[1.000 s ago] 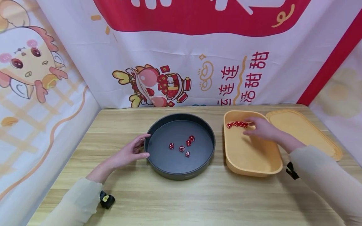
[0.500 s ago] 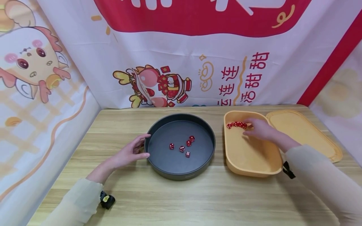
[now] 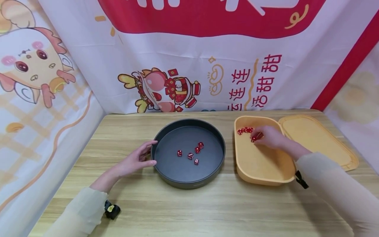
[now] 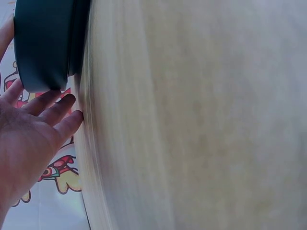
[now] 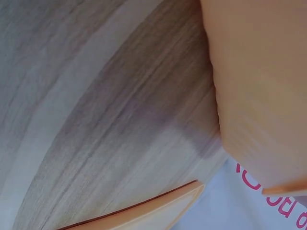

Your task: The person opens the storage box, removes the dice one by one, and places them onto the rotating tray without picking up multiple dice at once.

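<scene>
My right hand (image 3: 270, 136) reaches into the yellow box (image 3: 260, 181) and pinches a red die (image 3: 253, 140) between thumb and fingers. Beside it, several red dice (image 3: 245, 130) sit in a row at the box's far left corner. To the left stands a round dark grey pan (image 3: 189, 185), with several more dice, including a single die (image 3: 179, 153), scattered on its floor. My left hand (image 3: 134, 161) rests against the pan's left side, its fingers relaxed; the left wrist view shows those fingers (image 4: 56, 110) spread at the dark wall. The right hand is hidden in its own wrist view.
A yellow lid (image 3: 316, 138) lies on the wooden table (image 3: 189, 210) to the right of the box. Printed cloth (image 3: 177, 49) hangs behind the table and along its sides. A dark band with a small device (image 3: 112, 210) is on the left wrist.
My right hand has drawn one die away from the row, toward the near side of the box. The left hand and the pan stay in place.
</scene>
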